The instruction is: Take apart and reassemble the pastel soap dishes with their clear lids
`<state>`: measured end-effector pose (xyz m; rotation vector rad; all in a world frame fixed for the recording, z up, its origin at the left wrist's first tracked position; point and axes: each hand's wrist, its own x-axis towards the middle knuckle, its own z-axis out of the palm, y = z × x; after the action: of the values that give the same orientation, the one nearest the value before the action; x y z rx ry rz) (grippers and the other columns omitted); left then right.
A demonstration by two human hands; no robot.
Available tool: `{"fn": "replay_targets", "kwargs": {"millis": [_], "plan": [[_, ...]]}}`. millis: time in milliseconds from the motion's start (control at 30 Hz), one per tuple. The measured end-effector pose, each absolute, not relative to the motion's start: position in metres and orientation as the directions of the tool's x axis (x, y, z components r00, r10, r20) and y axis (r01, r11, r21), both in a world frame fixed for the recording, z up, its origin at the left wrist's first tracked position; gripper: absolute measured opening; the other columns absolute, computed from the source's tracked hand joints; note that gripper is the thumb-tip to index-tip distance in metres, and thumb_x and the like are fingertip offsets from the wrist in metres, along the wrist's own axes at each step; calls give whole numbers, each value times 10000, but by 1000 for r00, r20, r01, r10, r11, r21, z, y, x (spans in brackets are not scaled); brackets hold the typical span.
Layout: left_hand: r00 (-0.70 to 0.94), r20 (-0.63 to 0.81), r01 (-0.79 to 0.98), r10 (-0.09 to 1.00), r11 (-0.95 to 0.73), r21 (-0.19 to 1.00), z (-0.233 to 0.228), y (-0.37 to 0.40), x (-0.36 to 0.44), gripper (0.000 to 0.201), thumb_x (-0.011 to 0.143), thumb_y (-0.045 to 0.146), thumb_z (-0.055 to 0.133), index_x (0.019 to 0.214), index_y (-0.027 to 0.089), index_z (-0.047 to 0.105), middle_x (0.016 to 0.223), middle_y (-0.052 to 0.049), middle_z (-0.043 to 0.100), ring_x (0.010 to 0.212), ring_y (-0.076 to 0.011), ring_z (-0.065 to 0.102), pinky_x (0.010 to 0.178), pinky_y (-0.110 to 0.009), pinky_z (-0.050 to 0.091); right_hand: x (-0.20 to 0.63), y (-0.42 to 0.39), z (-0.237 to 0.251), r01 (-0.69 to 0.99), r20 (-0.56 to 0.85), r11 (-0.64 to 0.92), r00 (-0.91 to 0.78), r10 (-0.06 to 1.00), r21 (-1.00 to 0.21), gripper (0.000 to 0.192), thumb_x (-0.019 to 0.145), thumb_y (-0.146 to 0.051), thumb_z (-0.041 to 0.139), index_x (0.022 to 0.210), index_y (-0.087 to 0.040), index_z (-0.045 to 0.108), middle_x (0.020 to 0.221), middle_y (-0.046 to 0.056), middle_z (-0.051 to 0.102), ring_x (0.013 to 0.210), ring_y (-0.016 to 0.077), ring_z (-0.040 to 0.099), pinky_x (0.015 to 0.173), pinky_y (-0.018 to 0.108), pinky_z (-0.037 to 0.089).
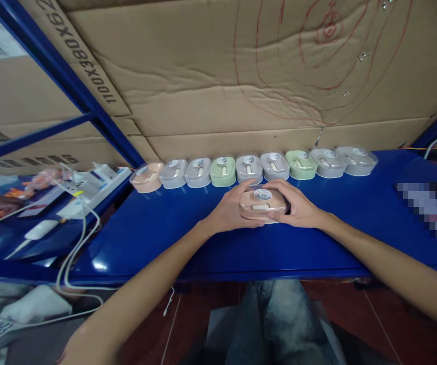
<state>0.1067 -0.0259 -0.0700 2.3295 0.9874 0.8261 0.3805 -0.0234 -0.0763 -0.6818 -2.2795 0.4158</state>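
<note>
Between my two hands is a pinkish-beige plastic box point(258, 199) with a clear lid, a round printed sticker and a pale oblong piece on its top. My left hand point(231, 209) wraps round its left side, thumb along the near edge. On the opposite side my right hand point(298, 204) grips it, fingers over the far edge. Behind it stands a row of several similar boxes: a peach one point(146, 178) at the left end, a green one point(223, 172), another green one point(301, 165), and grey ones such as the grey box point(356, 161) at the right end.
A blue table point(157, 238) lies under the boxes, with a cardboard wall point(188, 66) behind. To the left are white power strips point(93, 192), loose cables point(83, 228) and a white adapter point(41, 229). A blurred-out dark object point(431, 208) lies at the right.
</note>
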Motion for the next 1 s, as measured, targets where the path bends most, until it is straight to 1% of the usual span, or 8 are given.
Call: {"fn": "replay_targets", "kwargs": {"millis": [100, 167, 233, 300, 400, 533, 867, 1000], "plan": [[536, 320, 471, 781, -592, 654, -70, -25, 106, 1360, 625, 631, 1024, 1721, 261, 308, 1506, -178, 672, 1422, -433, 633, 1188, -616, 503, 396, -16, -69, 357, 591, 771, -497, 635, -528, 598, 954, -575, 771, 1468, -333, 583, 1414, 115, 696, 1310, 376, 685, 1128, 595, 565], [531, 312, 478, 788, -583, 657, -70, -24, 104, 1383, 617, 640, 1025, 1728, 253, 299, 1474, -178, 688, 1386, -427, 654, 1185, -621, 501, 414, -9, -62, 336, 593, 718, -409, 694, -609, 565, 949, -597, 770, 1430, -351, 604, 1427, 93, 700, 1316, 376, 696, 1148, 595, 563], [540, 304, 498, 785, -589, 636, -69, -25, 103, 1318, 634, 633, 1019, 1706, 248, 355, 1497, -178, 673, 1371, -418, 663, 1201, -618, 490, 433, 0, -55, 336, 529, 642, -372, 763, -689, 540, 936, -619, 779, 1389, -367, 625, 1447, 71, 692, 1256, 366, 734, 1146, 599, 575], [559, 299, 527, 774, -609, 593, -68, -25, 101, 1197, 668, 624, 1007, 1657, 246, 448, 1553, -173, 638, 1409, -418, 634, 1234, -613, 465, 451, 6, -48, 399, 394, 566, -435, 809, -721, 512, 904, -623, 812, 1320, -361, 667, 1397, 63, 720, 1193, 362, 759, 1125, 612, 592], [589, 304, 556, 749, -648, 520, -67, -25, 99, 1026, 708, 632, 986, 1565, 249, 570, 1567, -144, 637, 1469, -418, 576, 1270, -603, 436, 468, 11, -41, 479, 311, 534, -470, 826, -697, 501, 863, -586, 851, 1269, -337, 696, 1355, 69, 740, 1183, 359, 755, 1113, 619, 596], [628, 326, 530, 706, -695, 486, -66, -26, 99, 913, 742, 614, 973, 1505, 252, 627, 1478, -120, 691, 1398, -390, 616, 1224, -578, 488, 475, 13, -38, 549, 258, 536, -503, 825, -642, 540, 827, -554, 860, 1280, -299, 714, 1304, 86, 769, 1151, 354, 754, 1080, 611, 613], [638, 331, 513, 696, -704, 491, -65, -24, 98, 912, 754, 636, 960, 1512, 260, 622, 1452, -127, 689, 1364, -390, 633, 1198, -594, 510, 478, 16, -45, 580, 204, 543, -547, 812, -607, 752, 750, -503, 899, 1453, -334, 694, 1448, 76, 746, 1274, 397, 730, 1164, 645, 577], [633, 317, 523, 707, -691, 499, -66, -24, 98, 941, 762, 648, 954, 1539, 254, 600, 1471, -135, 668, 1387, -394, 622, 1217, -581, 492, 477, 17, -46, 603, 219, 562, -547, 808, -565, 761, 753, -478, 885, 1462, -284, 690, 1470, 114, 727, 1296, 414, 717, 1159, 665, 571]]}}
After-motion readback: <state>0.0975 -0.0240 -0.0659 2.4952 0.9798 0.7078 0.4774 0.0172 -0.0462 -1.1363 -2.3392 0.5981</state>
